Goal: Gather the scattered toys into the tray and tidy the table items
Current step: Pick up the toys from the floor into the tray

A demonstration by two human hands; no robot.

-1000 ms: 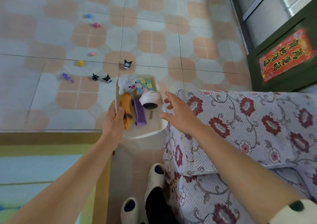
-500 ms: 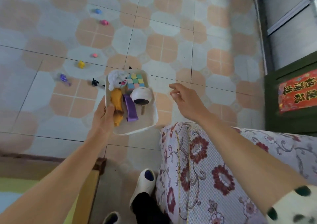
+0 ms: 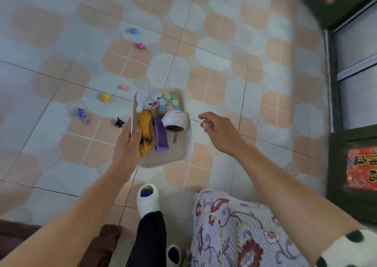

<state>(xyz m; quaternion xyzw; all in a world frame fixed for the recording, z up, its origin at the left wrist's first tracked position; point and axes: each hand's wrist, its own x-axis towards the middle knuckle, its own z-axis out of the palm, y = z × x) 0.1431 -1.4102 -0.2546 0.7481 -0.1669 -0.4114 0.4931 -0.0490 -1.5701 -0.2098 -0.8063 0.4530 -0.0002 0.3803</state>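
Note:
My left hand point(image 3: 126, 144) grips the left rim of a white tray point(image 3: 173, 156) held above the tiled floor. In the tray lie a white plush animal point(image 3: 147, 99), a pastel puzzle cube point(image 3: 169, 103), an orange toy point(image 3: 145, 132), a purple strip point(image 3: 161, 136) and a white round toy point(image 3: 175, 120). My right hand point(image 3: 216, 127) hovers to the right of the tray, fingers loosely curled, holding nothing. Small toys lie scattered on the floor to the left: blue point(image 3: 134, 31), pink point(image 3: 140, 46), coral point(image 3: 123, 87), yellow point(image 3: 105, 97), purple point(image 3: 82, 114) and black point(image 3: 119, 122).
A floral-covered seat point(image 3: 234, 232) is at the lower right, below my right arm. A dark green door with red paper signs point(image 3: 361, 168) runs along the right edge. My white slipper point(image 3: 148, 199) stands on the floor below the tray. A brown edge point(image 3: 102, 244) is at the lower left.
I have stepped forward, so the tray now hangs over open floor beyond the seat. My right hand has come away from the tray's right side and curled a little. The left grip is unchanged.

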